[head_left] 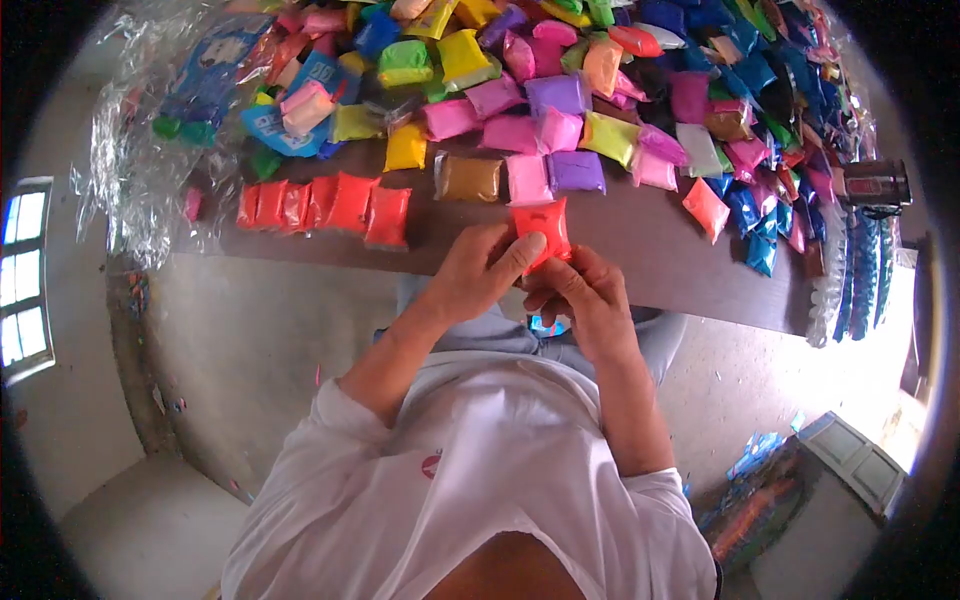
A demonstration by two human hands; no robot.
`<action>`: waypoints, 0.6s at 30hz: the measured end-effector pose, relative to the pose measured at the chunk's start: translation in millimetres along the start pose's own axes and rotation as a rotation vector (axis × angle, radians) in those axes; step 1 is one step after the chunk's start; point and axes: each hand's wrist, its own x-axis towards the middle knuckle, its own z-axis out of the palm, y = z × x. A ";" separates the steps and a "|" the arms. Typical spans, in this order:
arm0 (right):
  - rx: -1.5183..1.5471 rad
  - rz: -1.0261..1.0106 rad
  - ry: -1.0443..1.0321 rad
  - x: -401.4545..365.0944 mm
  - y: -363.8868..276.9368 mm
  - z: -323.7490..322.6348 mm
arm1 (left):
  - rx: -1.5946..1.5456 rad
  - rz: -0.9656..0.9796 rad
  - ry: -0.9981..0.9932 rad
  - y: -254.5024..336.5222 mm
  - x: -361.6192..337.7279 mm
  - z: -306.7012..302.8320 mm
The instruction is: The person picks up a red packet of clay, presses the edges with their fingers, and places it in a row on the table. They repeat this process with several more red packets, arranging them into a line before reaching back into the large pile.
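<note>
Between both hands, at the table's front edge, is a small red packet in clear wrapping. My left hand is closed on it, the thumb pressed over its face. At its lower right corner my right hand pinches the packet with thumb and fingers; the exact contact is partly hidden. Just beyond lie a brown packet, a pink packet and a purple packet. To the left, several red packets sit side by side in a row.
A big pile of coloured packets covers the back of the dark table. Crumpled clear plastic hangs at the left. A dark cylindrical object and hanging plastic strips are at the right edge. One orange-red packet lies apart.
</note>
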 end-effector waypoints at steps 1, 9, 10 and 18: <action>-0.001 -0.001 -0.005 -1.1 -0.7 0.8 | 0.038 -0.006 0.012 -6.8 0.9 0.2; -0.184 -0.180 0.193 0.7 -6.3 -0.5 | 0.126 0.031 0.065 -16.9 0.4 2.0; -0.299 -0.251 0.272 2.2 -9.4 3.0 | 0.129 0.073 0.071 -15.8 0.9 2.8; -0.400 -0.468 0.216 13.4 -3.4 5.7 | 0.032 0.022 -0.029 -17.6 -0.7 -1.3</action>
